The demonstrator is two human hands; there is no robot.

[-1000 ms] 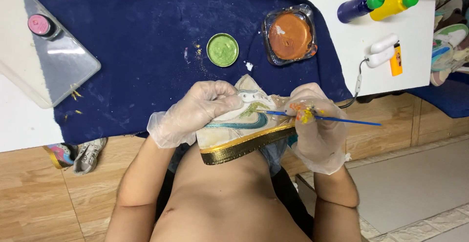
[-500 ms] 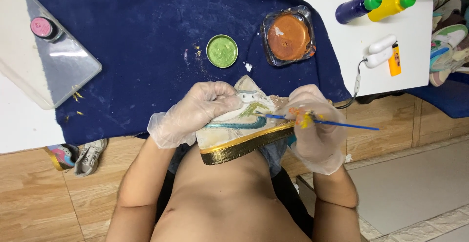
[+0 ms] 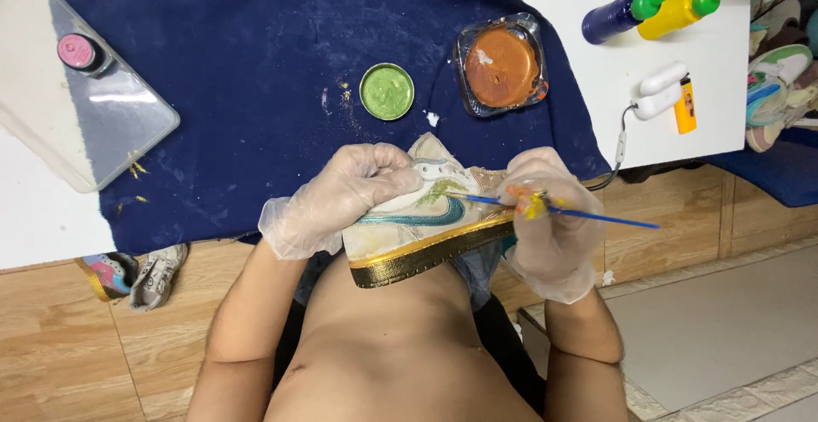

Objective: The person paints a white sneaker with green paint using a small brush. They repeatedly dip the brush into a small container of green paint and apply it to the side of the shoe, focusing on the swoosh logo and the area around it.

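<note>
The white counter (image 3: 596, 73) runs across the far part of the view, with a large dark blue cloth (image 3: 256, 90) spread over it and hanging at its near edge. On the cloth's far left lies a clear plastic tray (image 3: 94, 141) with a small pink-capped jar (image 3: 81, 51) on it; near the middle sits a round green paint pot (image 3: 387, 91), and to its right a clear dish of orange-brown paint (image 3: 499, 63). Far right on the bare counter lie a blue squeeze bottle (image 3: 609, 20) and a yellow squeeze bottle (image 3: 673, 11), both green-capped. Near the person's chest, just off the counter's edge, is the sneaker (image 3: 417, 226), cream with a teal side mark and a gold-painted sole edge, tilted on its side. The left hand (image 3: 341, 196), in a thin clear glove, is closed over the shoe's heel and upper, bracing it. The right hand (image 3: 550, 218), also gloved and smeared with yellow and orange, has its fingers pinched shut around a thin blue-handled brush (image 3: 588, 215), whose tip touches a green patch above the teal mark. The likely risks are judgements: the shoe is held in the air against the body, so a slip of the left hand's grip could make the brush stray onto the teal mark or the clean cream panel; the wet smears on the right glove could also rub off on the upper, since that hand sits just beside the toe.
</note>
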